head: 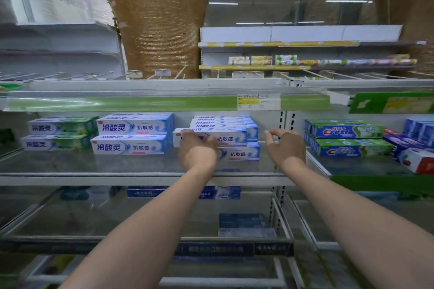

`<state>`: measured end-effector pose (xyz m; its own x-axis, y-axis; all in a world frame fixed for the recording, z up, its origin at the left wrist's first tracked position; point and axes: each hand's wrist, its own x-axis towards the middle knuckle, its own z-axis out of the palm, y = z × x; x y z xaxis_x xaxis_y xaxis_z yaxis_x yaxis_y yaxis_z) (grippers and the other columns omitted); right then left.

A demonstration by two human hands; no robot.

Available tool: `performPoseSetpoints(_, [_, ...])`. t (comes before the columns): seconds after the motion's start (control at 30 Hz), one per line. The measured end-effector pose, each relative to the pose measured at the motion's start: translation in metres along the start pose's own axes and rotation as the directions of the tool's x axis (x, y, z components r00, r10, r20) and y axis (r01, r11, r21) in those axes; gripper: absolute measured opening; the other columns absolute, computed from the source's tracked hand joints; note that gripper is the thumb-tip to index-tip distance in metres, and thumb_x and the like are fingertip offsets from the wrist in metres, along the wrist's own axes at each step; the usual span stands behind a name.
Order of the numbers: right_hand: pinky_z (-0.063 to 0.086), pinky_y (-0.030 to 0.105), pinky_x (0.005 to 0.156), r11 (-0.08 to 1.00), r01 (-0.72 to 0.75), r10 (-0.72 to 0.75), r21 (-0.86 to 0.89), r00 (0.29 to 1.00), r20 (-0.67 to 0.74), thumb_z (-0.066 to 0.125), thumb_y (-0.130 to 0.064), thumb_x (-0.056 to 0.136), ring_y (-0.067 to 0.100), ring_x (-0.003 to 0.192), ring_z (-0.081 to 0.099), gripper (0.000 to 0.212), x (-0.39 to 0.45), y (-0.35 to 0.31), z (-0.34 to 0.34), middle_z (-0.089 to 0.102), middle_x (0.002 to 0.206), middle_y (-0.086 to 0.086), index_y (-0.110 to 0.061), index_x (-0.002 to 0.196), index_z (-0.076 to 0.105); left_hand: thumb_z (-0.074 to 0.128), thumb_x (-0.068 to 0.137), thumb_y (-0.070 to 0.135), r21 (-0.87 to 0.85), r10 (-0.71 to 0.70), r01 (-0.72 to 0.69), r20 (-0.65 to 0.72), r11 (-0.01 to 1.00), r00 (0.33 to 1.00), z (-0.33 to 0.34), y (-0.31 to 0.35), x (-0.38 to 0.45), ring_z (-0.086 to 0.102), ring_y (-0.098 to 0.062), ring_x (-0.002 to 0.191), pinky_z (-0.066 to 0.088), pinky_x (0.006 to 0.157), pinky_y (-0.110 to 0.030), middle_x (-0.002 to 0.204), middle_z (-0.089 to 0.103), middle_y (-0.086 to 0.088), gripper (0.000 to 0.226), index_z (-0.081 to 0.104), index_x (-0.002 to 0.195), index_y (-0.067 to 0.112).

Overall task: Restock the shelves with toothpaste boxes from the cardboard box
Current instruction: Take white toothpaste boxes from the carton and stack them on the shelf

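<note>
At twelve o'clock on the shelf, my left hand grips a toothpaste box atop the blue stack, long axis running nine to three. My right hand hovers loosely curled and empty just past its three o'clock end. Green boxes sit farther right; behind is a shop aisle.

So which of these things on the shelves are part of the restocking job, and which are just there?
Part of the job:
- blue-and-white toothpaste box, gripped by the left hand
- stack it joins
- right hand, holding nothing
- shelf

Just there:
- green Crest boxes
- green-and-white boxes
- rolls on the far shelf
</note>
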<state>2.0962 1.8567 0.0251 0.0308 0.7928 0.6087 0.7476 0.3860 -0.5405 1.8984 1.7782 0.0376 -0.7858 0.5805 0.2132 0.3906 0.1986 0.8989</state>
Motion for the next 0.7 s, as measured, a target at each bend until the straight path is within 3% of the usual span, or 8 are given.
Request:
performPoseSetpoints(0.07, [0.041,0.031,0.084,1.000,-0.003,0.003,-0.008,1.000,0.001,0.049,-0.045,0.097,0.024,0.108,0.057,0.034,-0.002,0.002,0.002,0.071,0.111,0.004,-0.024,0.106,0.073,0.084,0.068,0.060,0.137,0.044,-0.026,-0.124,0.990,0.991,-0.012,-0.008,0.010,0.055,-0.034,0.117,0.045,0.097,-0.040,0.128,0.056,-0.014,0.086,0.050,0.132,0.013])
performPoseSetpoints(0.1, [0.041,0.031,0.084,1.000,-0.011,0.011,-0.006,1.000,0.004,0.049,-0.046,0.097,0.024,0.107,0.057,0.033,-0.003,0.003,0.004,0.071,0.110,0.004,-0.024,0.105,0.073,0.084,0.067,0.064,0.175,0.058,-0.036,-0.116,0.984,0.992,-0.017,-0.010,0.013,0.048,-0.036,0.126,0.041,0.104,-0.042,0.138,0.049,-0.016,0.100,0.042,0.142,0.013])
performPoseSetpoints(0.2, [0.044,0.032,0.087,0.999,-0.034,0.034,0.007,0.999,0.010,0.049,-0.046,0.096,0.024,0.108,0.057,0.033,-0.005,0.003,0.006,0.071,0.109,0.004,-0.025,0.105,0.073,0.076,0.074,0.068,0.242,0.076,-0.072,-0.007,0.968,0.997,-0.013,-0.014,0.020,0.033,-0.037,0.139,0.031,0.115,-0.042,0.155,0.035,-0.015,0.106,0.030,0.154,0.015])
performPoseSetpoints(0.4, [0.045,0.034,0.088,0.998,-0.066,0.066,0.024,0.998,0.005,0.051,-0.045,0.096,0.023,0.109,0.056,0.030,-0.007,0.003,0.002,0.070,0.111,0.004,-0.026,0.106,0.073,0.078,0.067,0.072,0.246,0.145,-0.125,-0.063,0.961,0.987,-0.003,-0.014,0.010,0.044,-0.033,0.134,0.040,0.107,-0.046,0.145,0.047,-0.012,0.099,0.044,0.145,0.020])
performPoseSetpoints(0.53, [0.045,0.035,0.091,0.997,-0.066,0.067,0.025,0.998,-0.004,0.052,-0.042,0.097,0.024,0.112,0.055,0.029,-0.009,0.003,-0.001,0.070,0.113,0.003,-0.024,0.106,0.073,0.085,0.072,0.055,0.079,0.130,-0.131,0.018,0.988,0.991,0.004,-0.006,0.005,0.059,-0.034,0.118,0.046,0.096,-0.039,0.145,0.037,-0.011,0.096,0.039,0.147,0.015])
performPoseSetpoints(0.7, [0.044,0.035,0.090,0.998,-0.067,0.067,-0.002,0.998,0.006,0.052,-0.040,0.097,0.023,0.114,0.053,0.027,-0.011,0.001,-0.004,0.068,0.115,0.003,-0.024,0.107,0.071,0.084,0.072,0.058,0.105,0.165,-0.166,0.019,0.980,0.986,0.012,-0.006,0.004,0.060,-0.037,0.115,0.049,0.098,-0.042,0.145,0.036,-0.011,0.098,0.037,0.148,0.015])
